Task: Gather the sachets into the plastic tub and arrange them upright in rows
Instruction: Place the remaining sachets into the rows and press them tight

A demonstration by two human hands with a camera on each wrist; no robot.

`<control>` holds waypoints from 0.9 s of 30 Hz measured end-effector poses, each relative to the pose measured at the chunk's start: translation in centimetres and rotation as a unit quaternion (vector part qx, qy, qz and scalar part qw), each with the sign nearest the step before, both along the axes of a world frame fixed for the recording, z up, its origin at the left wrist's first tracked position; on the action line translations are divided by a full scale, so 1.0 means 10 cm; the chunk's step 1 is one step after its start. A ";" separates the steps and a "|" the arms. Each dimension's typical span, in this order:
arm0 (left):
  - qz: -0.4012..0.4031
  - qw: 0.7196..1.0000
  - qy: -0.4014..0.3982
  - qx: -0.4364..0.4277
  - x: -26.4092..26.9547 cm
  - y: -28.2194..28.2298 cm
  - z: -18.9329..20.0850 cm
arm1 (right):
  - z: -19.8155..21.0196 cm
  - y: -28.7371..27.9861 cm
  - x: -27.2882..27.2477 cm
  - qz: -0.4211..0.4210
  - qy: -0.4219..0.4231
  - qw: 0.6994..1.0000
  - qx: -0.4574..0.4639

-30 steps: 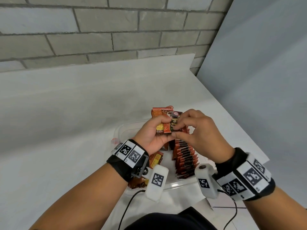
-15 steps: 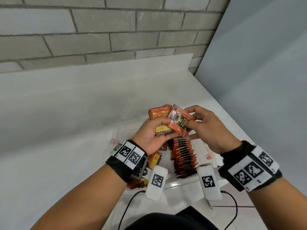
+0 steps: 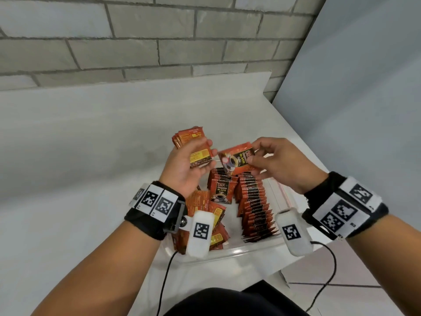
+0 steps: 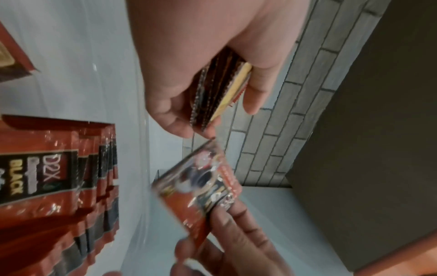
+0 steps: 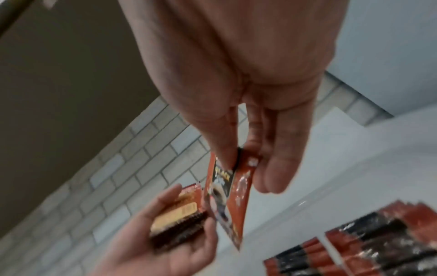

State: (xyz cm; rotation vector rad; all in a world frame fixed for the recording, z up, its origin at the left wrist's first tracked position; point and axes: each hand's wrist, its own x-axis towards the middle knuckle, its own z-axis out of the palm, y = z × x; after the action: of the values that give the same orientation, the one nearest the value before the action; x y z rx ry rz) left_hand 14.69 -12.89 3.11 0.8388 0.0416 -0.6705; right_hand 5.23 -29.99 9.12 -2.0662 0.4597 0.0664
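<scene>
A single coffee sachet (image 3: pixel 237 161) has been drawn clear of the small stack of sachets (image 3: pixel 193 151) that is gripped in the left hand (image 3: pixel 186 165). A second ago both hands were closed together over the bundle; half a second ago the sachet was being peeled off while still overlapping the stack; now it is held apart, just beside the stack, tilted with its printed face toward the head camera. It is pinched near one end between the thumb and fingertips of the right hand (image 3: pixel 280 165) — the pinch is confirmed in the right wrist view, where the sachet (image 5: pixel 227 194) hangs below the fingers. In the left wrist view the stack (image 4: pixel 217 93) is seen edge-on, clamped between thumb and curled fingers.

Both hands are held above the clear plastic tub (image 3: pixel 227 254), not inside it. In the tub a long upright row of sachets (image 3: pixel 252 208) is already packed along the right side, a shorter second row (image 3: pixel 221 190) stands beside it with its front sachet facing the camera, and several loose sachets (image 3: pixel 205 210) lie tilted and unordered at the left.

The separation suggests that sachets are being fed one at a time — this one is probably meant for the shorter row. It would need to be turned upright first. The task is judged well advanced but unfinished.
</scene>
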 end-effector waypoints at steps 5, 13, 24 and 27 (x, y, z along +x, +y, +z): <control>0.015 0.998 0.009 0.054 0.07 0.03 -0.06 | -0.10 0.05 0.21 0.201 0.109 0.931 -0.286; -0.030 0.996 -0.005 0.085 0.07 -0.03 -0.10 | -0.41 0.32 0.42 0.295 0.197 0.858 -0.371; -0.066 0.990 -0.023 0.120 0.06 -0.08 -0.10 | -0.56 0.42 0.45 0.319 0.207 0.793 -0.476; -0.068 0.990 -0.022 0.123 0.06 -0.09 -0.10 | -0.56 0.44 0.45 0.325 0.192 0.791 -0.482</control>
State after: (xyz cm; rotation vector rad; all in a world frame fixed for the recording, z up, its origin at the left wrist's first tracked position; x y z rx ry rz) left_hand 15.29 -13.81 2.09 1.1022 0.0273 -0.7842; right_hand 9.74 -25.61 3.53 -3.1701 -0.0631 0.8300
